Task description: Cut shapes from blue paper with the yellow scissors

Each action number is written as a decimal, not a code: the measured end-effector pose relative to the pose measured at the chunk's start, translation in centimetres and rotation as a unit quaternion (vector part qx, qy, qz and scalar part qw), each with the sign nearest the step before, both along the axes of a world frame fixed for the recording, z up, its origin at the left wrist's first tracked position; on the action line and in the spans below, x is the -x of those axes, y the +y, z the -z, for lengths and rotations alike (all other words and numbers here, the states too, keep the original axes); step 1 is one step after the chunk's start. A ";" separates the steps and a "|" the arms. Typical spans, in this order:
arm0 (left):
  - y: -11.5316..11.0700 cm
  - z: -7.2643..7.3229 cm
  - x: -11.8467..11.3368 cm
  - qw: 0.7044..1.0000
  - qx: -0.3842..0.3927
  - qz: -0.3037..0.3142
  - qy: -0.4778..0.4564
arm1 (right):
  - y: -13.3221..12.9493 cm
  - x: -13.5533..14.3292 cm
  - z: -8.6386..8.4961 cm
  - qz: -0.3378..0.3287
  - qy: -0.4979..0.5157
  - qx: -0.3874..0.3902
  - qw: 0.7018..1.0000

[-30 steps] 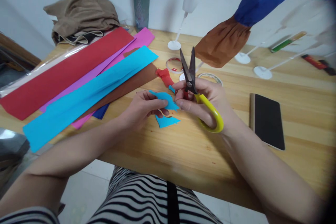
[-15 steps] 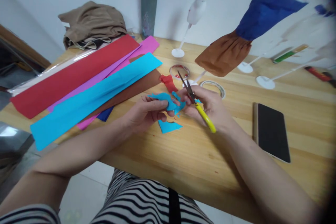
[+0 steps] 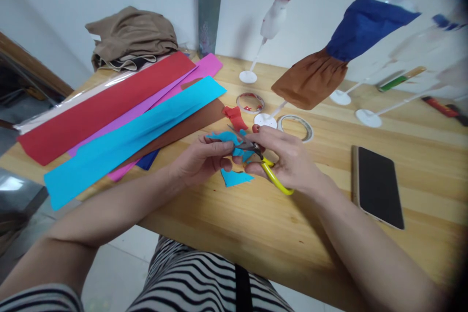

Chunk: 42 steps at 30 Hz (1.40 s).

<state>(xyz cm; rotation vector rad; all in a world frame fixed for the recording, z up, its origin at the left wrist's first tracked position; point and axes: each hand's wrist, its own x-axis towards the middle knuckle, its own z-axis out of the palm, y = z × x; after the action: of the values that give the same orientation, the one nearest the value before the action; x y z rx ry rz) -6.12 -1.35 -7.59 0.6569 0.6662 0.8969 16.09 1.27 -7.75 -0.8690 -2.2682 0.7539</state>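
Between thumb and fingers, my left hand (image 3: 207, 158) pinches a small cut piece of blue paper (image 3: 224, 136) above the table. My right hand (image 3: 287, 156) grips yellow-handled scissors (image 3: 275, 179), whose parted blades point left at the blue piece, near my left fingertips. Below my hands a blue scrap (image 3: 236, 178) lies on the wood. A crumpled red scrap (image 3: 236, 117) is just beyond the blades. Long strips of blue (image 3: 135, 139), red (image 3: 106, 107), pink and brown paper overlap on the left.
Behind stand a flask (image 3: 209, 19), a brown cloth (image 3: 133, 34) and white dress forms, one wearing a blue and brown paper outfit (image 3: 314, 78). Two tape rolls lie near my right hand. A phone (image 3: 379, 186) is at the right.
The scissors have swung from pointing up and away to pointing left at the blue piece, with blades spread. My right fingers have shifted onto the handles. My left hand stays nearly in place.
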 end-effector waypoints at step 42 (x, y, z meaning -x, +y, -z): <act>0.2 0.8 -0.1 1.000 -0.008 -0.025 0.010 | -0.1 -0.6 0.8 0.028 -0.038 -0.216 0.975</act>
<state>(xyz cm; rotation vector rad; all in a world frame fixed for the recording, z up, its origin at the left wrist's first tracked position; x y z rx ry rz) -6.07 -1.13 -8.40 0.6675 0.6957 0.9433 16.68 1.18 -8.54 -0.7548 -2.3347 0.1860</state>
